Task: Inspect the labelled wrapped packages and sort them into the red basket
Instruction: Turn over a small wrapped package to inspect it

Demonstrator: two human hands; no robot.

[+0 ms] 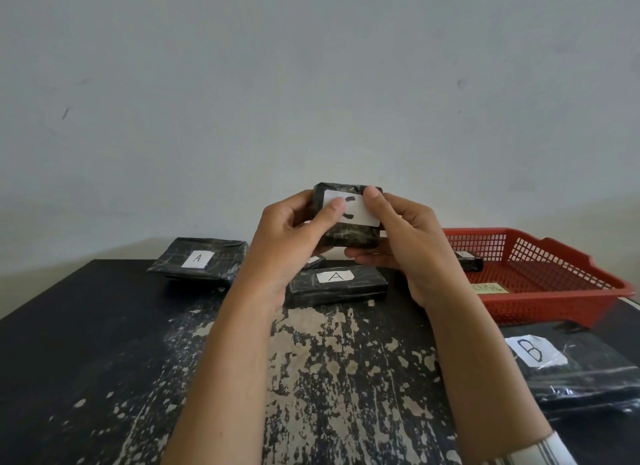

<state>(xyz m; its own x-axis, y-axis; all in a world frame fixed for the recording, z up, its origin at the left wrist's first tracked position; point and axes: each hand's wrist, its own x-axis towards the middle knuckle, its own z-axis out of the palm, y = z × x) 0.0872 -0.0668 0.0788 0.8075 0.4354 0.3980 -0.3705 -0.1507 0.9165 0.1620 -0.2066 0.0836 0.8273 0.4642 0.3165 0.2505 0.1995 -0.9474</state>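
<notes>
A black table (104, 343) with worn, flaking paint is set before a pale wall (311, 83), and above its middle a small wrapped package (349, 237) is held up, its white label (360, 215) marked C turned toward the camera. It is gripped from either side by the left hand (287, 242) and the right hand (408, 242), with both thumbs pressed on the label and the fingers curled behind and beneath. A far-left package marked A (180, 267) and a centre package marked A (339, 289) are laid on the table, a package marked B (588, 378) at the near right, and a further package (469, 262) inside the red basket (554, 305).

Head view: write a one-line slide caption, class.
Left hand and right hand hold the C-labelled package above the table, left of the red basket.
</notes>
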